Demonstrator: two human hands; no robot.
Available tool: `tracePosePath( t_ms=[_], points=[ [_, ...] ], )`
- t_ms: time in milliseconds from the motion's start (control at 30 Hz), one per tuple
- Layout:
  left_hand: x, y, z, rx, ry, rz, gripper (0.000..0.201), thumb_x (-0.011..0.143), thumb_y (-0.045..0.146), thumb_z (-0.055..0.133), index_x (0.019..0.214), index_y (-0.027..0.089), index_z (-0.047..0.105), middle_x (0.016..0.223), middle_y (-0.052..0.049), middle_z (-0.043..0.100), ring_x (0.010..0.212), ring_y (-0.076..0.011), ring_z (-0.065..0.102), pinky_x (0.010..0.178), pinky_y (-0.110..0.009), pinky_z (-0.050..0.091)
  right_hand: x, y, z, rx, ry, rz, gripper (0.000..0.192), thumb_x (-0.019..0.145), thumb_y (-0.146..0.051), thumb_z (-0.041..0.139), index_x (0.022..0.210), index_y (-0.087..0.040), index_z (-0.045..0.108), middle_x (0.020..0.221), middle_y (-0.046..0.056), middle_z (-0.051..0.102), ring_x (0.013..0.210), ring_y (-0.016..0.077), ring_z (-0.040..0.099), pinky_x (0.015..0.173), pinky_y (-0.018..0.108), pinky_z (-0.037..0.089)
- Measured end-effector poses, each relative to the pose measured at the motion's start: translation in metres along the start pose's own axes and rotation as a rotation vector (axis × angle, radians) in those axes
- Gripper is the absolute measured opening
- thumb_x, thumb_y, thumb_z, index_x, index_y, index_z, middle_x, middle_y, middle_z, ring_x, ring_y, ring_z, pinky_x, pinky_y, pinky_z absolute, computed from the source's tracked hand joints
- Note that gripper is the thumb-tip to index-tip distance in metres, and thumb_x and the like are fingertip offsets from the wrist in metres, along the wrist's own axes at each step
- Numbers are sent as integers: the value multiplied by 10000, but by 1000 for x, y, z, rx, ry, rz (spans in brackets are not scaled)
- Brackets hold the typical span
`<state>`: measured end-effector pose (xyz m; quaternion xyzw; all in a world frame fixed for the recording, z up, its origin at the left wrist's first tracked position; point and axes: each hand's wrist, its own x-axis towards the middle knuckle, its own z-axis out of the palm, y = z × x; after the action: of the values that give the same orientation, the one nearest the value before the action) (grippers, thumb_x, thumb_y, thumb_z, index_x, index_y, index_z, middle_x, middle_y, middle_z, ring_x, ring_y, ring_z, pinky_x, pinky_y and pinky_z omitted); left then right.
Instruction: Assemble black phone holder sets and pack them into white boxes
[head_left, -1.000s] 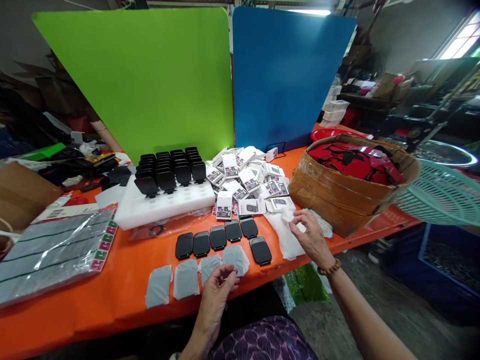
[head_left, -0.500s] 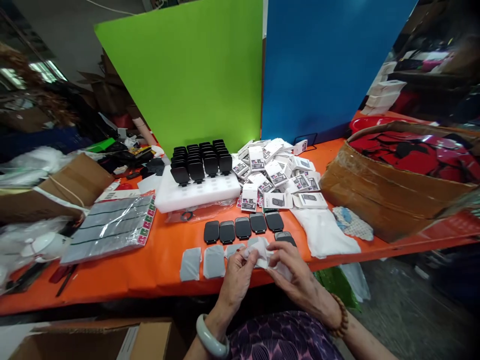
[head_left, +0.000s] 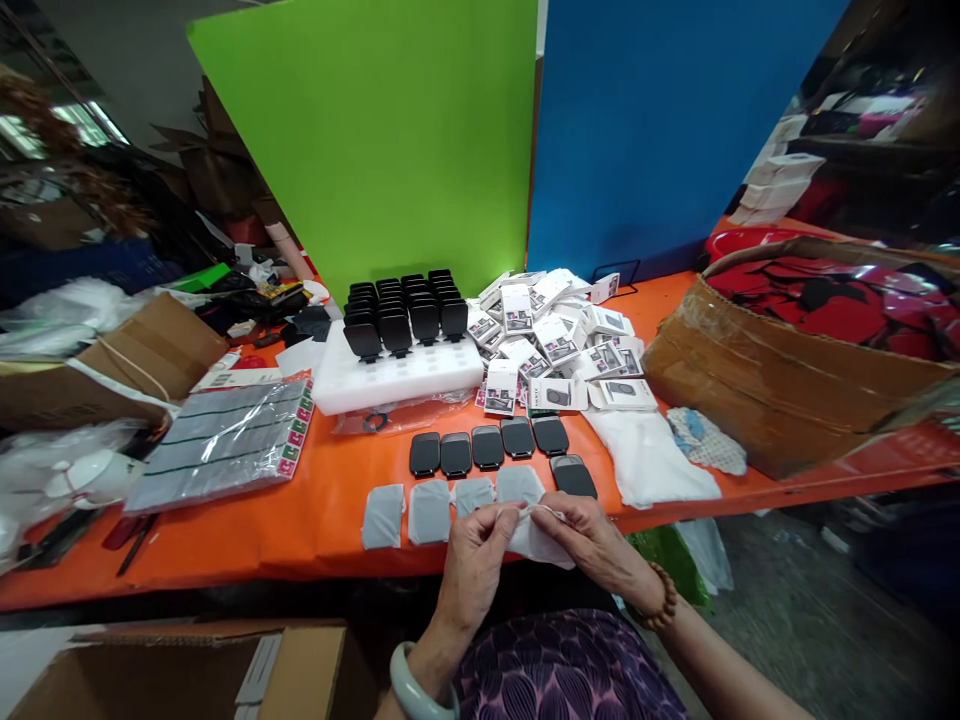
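Note:
Between my hands, at the table's front edge, is a thin white pouch [head_left: 541, 545]. My left hand [head_left: 478, 560] pinches its left side between thumb and fingers. At the top right of the pouch, my right hand [head_left: 589, 535] grips its edge, with the fingers curled. Just beyond lie several grey-looking wrapped pads, one of them a wrapped pad [head_left: 429, 512], set in a row. Behind them is a row of bare black pads, including a black pad [head_left: 487, 447]. Another black pad [head_left: 573, 476] lies close to my right hand.
A white foam tray [head_left: 330, 385] holds rows of upright black pieces [head_left: 396, 328]. Small white boxes [head_left: 559, 340] are heaped beside it. White pouches [head_left: 652, 465] lie near a big cardboard carton [head_left: 787, 390]. A plastic-wrapped grey pack [head_left: 225, 435] lies left; an open box [head_left: 307, 675] sits below.
My hands have drawn closer together and slightly down, stretching the pouch's edge between them. The pouch now hangs lower, and a wrapped pad behind it shows more fully.

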<state>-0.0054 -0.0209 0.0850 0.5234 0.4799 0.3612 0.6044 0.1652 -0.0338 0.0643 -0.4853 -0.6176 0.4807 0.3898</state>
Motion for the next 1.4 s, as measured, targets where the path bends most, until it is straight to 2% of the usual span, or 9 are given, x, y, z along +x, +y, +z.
tracePosePath(
  t_ms=[100, 200, 400, 633, 767, 933, 1067, 1300, 1400],
  points=[
    [1, -5, 4, -185, 72, -66, 290, 714, 448, 730, 734, 159, 717, 725, -20, 666, 787, -180, 553, 774, -275, 416, -3, 2, 1, 96, 106, -28, 338, 907, -455, 524, 730, -177, 599, 756, 12, 527, 705, 134, 458, 644, 254, 355],
    [2, -11, 7, -280, 53, -171, 329, 655, 449, 780, 603, 150, 656, 589, 21, 586, 619, -115, 469, 650, -237, 379, -5, 4, 1, 312, 194, 24, 289, 825, -465, 643, 764, -188, 591, 755, -2, 518, 699, 131, 453, 633, 241, 360],
    [1, -14, 8, -349, 45, -211, 359, 649, 462, 788, 687, 129, 660, 616, 15, 575, 605, -99, 460, 600, -217, 362, -11, 21, 6, 626, 55, 239, 399, 795, -531, 656, 684, -166, 538, 610, -36, 477, 548, 85, 372, 524, 209, 282],
    [-2, -16, 14, -666, -218, -507, 365, 656, 404, 803, 718, 162, 536, 577, 77, 413, 456, -26, 298, 448, -171, 218, -28, 31, 5, 988, 76, 339, 444, 640, -560, 777, 783, -174, 609, 681, 0, 598, 584, 117, 502, 605, 242, 396],
    [1, -17, 6, -351, -339, -409, 330, 754, 475, 685, 745, 190, 516, 569, 89, 380, 433, -42, 252, 429, -196, 172, -31, 31, -16, 705, -53, 255, 433, 722, -571, 701, 673, -167, 551, 621, -22, 499, 560, 101, 435, 569, 234, 366],
    [5, -4, -4, 454, -275, -25, 174, 799, 255, 586, 647, 171, 601, 649, 14, 545, 670, -142, 475, 650, -259, 355, -9, 37, -62, -137, 92, 93, 249, 795, -347, 668, 985, -211, 581, 911, 23, 559, 780, 168, 519, 726, 302, 427],
    [2, -2, 0, 652, -352, 34, 130, 805, 183, 560, 699, 183, 635, 794, -21, 618, 839, -191, 536, 786, -297, 387, 18, 51, -82, -560, 33, 41, 362, 703, -209, 723, 1022, -195, 552, 1060, 77, 542, 980, 240, 510, 871, 377, 400],
    [1, -13, -3, 750, -456, 157, 142, 866, 124, 498, 791, 187, 601, 869, -23, 596, 874, -169, 517, 824, -270, 397, 48, 64, -86, -633, -45, 111, 452, 478, -165, 821, 792, -188, 496, 890, 34, 505, 831, 211, 463, 748, 330, 384],
    [3, -16, -4, 784, -457, 185, 145, 891, 147, 480, 794, 187, 580, 853, -17, 578, 860, -167, 511, 813, -270, 393, 48, 66, -90, -558, -42, 119, 384, 540, -191, 771, 766, -200, 460, 798, -15, 490, 734, 162, 447, 669, 287, 377]
  ],
)
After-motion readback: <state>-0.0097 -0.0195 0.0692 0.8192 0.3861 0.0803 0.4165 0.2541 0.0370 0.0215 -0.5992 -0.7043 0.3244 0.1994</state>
